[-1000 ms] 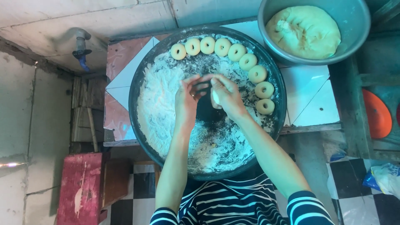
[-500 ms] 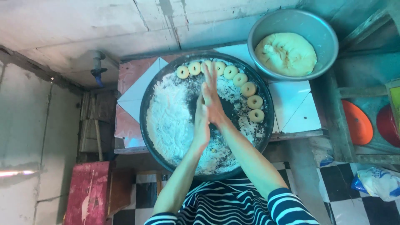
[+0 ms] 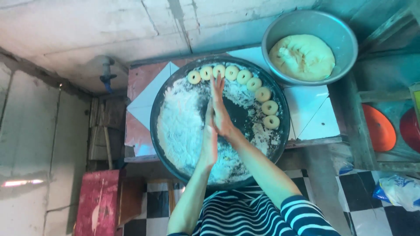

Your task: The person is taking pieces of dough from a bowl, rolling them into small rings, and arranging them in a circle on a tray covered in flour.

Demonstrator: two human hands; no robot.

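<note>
Tiled surface point(image 3: 146, 94): my left hand point(image 3: 210, 137) and right hand point(image 3: 222, 109) press flat together, palms shut, contents unseen, over the floured tray point(image 3: 164, 144); dough rings point(image 3: 262, 94) lie right.

8 dough rings point(image 3: 244, 77) are ranged along the far rim of the tray point(image 3: 168, 94). Behind it to the right, dough point(image 3: 302, 57) is held in a bowl point(image 3: 306, 22).

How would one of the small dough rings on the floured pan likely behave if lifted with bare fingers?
Each dough ring looks soft and raw, so it would probably sag or stretch. It seems light. The flour on the dark pan likely keeps it from sticking, though a firm pinch could dent it.
</note>
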